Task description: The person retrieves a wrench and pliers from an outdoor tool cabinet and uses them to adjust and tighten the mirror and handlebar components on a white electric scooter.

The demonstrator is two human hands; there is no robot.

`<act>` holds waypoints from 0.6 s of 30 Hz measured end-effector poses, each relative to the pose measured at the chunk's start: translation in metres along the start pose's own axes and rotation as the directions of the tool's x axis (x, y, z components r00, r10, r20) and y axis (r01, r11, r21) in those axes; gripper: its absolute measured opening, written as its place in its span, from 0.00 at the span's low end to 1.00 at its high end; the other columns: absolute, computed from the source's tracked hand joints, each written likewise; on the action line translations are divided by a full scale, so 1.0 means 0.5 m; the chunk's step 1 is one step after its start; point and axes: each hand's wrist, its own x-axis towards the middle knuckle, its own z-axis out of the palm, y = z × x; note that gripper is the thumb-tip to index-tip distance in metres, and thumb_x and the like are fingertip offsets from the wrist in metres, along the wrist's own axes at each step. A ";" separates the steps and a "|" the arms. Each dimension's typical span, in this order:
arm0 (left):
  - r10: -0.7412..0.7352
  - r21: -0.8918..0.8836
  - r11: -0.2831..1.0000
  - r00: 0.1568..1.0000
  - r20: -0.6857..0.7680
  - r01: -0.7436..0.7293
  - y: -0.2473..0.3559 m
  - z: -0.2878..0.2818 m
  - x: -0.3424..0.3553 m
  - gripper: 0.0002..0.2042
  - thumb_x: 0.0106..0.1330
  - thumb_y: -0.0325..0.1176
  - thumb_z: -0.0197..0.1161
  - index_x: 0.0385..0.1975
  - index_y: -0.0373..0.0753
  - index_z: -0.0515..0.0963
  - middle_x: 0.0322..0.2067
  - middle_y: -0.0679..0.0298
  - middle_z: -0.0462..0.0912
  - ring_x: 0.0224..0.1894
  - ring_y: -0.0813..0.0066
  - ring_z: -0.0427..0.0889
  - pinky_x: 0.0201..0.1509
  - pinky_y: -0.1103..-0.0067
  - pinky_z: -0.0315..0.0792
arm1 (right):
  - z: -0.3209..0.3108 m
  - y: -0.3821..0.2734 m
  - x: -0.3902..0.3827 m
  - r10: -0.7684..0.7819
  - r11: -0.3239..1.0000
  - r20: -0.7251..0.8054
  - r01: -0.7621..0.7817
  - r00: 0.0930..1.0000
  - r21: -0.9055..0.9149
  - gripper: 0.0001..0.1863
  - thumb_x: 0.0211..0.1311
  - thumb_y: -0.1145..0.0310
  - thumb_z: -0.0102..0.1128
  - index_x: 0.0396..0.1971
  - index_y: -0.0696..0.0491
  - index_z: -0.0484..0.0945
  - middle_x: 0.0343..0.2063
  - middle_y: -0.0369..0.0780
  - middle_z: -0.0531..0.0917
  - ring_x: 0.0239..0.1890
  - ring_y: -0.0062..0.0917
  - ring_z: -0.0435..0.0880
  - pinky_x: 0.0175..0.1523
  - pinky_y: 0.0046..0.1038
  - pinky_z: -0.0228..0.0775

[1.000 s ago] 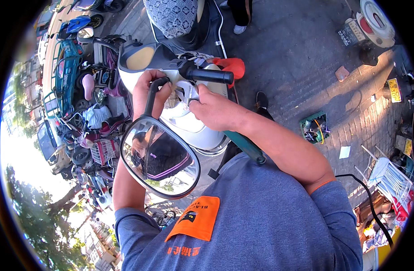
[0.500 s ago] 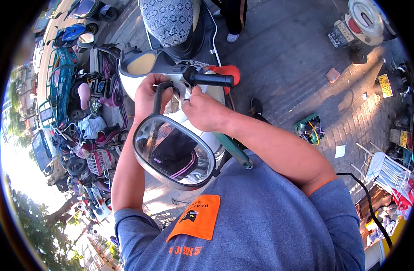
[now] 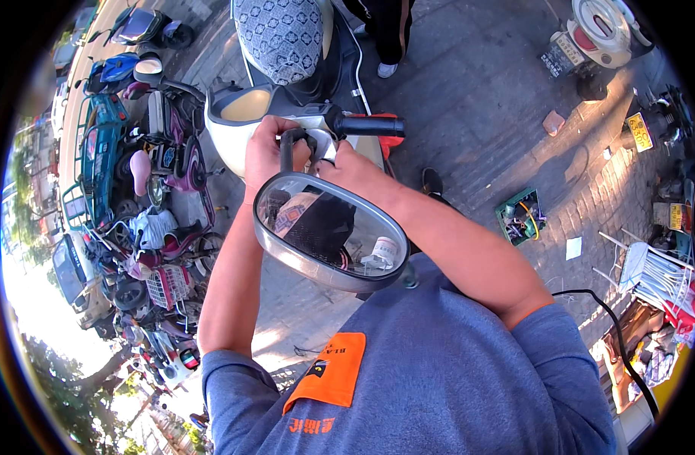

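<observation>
The rearview mirror (image 3: 332, 233) sits near the handlebar grip (image 3: 372, 126) of a white scooter (image 3: 228, 142), between outstretched forearms (image 3: 469, 236). The left hand (image 3: 269, 154) curls its fingers around the mirror stem (image 3: 288, 155); the right hand (image 3: 359, 171) grasps a silver wrench (image 3: 322, 144) beside it.

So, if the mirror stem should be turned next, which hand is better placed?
Probably the left hand: its fingers are around the black mirror stem, near its bent end. The right hand appears occupied with the silver metal tool just beside it.
</observation>
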 end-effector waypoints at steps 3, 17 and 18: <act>0.056 0.076 0.996 0.998 -0.007 -0.055 -0.005 -0.002 0.001 0.10 0.65 0.23 0.68 0.44 0.32 0.79 0.32 0.62 0.85 0.35 0.79 0.81 0.39 0.78 0.76 | -0.065 -0.059 0.013 0.156 0.985 0.236 -0.134 0.959 -0.108 0.21 0.78 0.69 0.51 0.52 0.77 0.72 0.35 0.56 0.84 0.33 0.38 0.88 0.32 0.38 0.79; 0.027 0.032 0.999 0.958 -0.285 -0.019 0.029 0.050 -0.029 0.12 0.58 0.23 0.65 0.42 0.29 0.77 0.29 0.52 0.84 0.32 0.64 0.85 0.38 0.69 0.79 | -0.148 -0.180 0.092 0.469 0.875 0.422 -0.346 0.776 -0.338 0.15 0.74 0.67 0.52 0.32 0.63 0.78 0.27 0.39 0.76 0.18 0.19 0.68 0.20 0.28 0.64; -0.004 -0.041 0.999 0.965 -0.261 -0.007 0.038 0.048 -0.035 0.13 0.59 0.22 0.65 0.44 0.30 0.75 0.29 0.54 0.84 0.32 0.68 0.83 0.37 0.71 0.78 | -0.143 -0.175 0.090 0.471 0.877 0.420 -0.358 0.776 -0.322 0.15 0.75 0.66 0.53 0.32 0.63 0.78 0.26 0.39 0.76 0.18 0.20 0.69 0.19 0.28 0.64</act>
